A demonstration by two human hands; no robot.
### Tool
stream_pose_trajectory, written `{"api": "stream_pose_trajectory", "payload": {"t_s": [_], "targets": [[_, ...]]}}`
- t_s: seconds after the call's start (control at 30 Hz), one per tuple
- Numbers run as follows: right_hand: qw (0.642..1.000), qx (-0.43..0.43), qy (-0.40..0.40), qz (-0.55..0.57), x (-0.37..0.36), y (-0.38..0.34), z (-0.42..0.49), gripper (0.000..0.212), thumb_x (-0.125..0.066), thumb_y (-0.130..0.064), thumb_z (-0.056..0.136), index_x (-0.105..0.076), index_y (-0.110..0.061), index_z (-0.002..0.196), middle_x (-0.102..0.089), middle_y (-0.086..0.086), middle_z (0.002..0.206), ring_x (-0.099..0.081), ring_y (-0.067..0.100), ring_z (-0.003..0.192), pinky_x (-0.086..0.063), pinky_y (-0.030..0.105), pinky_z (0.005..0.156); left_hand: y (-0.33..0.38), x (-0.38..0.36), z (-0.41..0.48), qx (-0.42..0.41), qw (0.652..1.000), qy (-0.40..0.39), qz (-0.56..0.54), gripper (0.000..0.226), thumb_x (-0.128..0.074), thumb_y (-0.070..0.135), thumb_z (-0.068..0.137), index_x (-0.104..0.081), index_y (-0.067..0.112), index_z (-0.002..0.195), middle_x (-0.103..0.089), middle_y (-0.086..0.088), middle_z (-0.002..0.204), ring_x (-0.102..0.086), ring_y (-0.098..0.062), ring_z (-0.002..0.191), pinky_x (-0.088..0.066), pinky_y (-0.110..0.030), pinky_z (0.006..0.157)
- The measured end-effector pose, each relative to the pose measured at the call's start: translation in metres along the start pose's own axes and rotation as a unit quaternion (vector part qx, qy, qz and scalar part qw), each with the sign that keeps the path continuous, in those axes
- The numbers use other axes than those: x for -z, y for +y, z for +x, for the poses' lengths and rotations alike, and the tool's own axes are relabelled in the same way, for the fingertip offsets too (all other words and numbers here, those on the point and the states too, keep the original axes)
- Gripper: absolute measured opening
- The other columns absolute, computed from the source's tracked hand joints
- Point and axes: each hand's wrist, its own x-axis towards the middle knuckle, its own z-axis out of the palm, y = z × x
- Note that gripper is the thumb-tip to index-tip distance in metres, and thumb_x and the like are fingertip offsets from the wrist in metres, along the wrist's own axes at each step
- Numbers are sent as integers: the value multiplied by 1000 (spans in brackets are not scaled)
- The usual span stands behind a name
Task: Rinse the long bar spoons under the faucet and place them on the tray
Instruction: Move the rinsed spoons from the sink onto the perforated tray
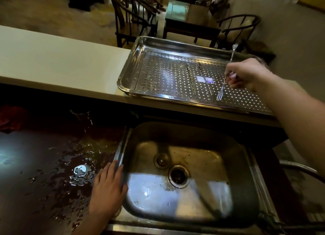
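Right hand [246,74] fingers pinch long twisted silver bar spoon [222,86] (fork end down) over perforated steel tray [127,71]; left hand [107,187] flat, fingers straight, on steel sink [193,132] rim.

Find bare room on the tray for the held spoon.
Bare: the tray's left half, between its left rim and the two thin utensils lying mid-tray. Crowded: right of them, where the right hand holds the bar spoon.

Dim room: dark wooden chairs [133,15] around a low table [191,28] on pale floor [44,15].
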Motion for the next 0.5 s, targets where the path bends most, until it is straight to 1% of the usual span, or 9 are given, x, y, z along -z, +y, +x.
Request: {"api": "stream_pose_trajectory", "payload": {"t_s": [0.1, 0.2, 0.37, 0.5], "targets": [[999, -37, -8, -7, -5, 9, 13, 10, -67, -8, 81, -64, 1, 80, -63, 12, 67, -59, 12, 38, -50, 21, 38, 0, 0, 1, -2, 1000, 5, 10, 63, -26, 49, 91, -52, 13, 136, -47, -12, 146, -42, -30, 135, -38, -52, 107], [998, -55, -19, 6, -9, 16, 20, 10, -67, -6, 82, -61, 1, 79, -62, 13, 69, -59, 14, 41, -50, 21, 38, 0, 0, 2, -2, 1000, 5, 10, 63, -34, 48, 85, -54, 13, 135, -47, -12, 146, -42, -31, 134, -37, -52, 106], [996, -81, -21, 7, -16, 24, 26, 9, -66, -4, 87, -60, 3, 86, -61, 16, 77, -59, 14, 40, -49, 21, 36, -1, -2, 2, -1, 1000, 3, 17, 62, -37, 48, 84, -54, 15, 134, -46, -12, 146, -41, -30, 135, -35, -52, 106], [994, -105, -10, 3, -19, 28, 27, 12, -69, -4, 88, -60, 5, 88, -61, 19, 88, -60, 20, 53, -51, 21, 36, -1, -2, 2, -1, 1000, 2, 18, 62, -36, 48, 84, -55, 16, 134, -47, -12, 146, -41, -30, 135, -36, -52, 107]]}}
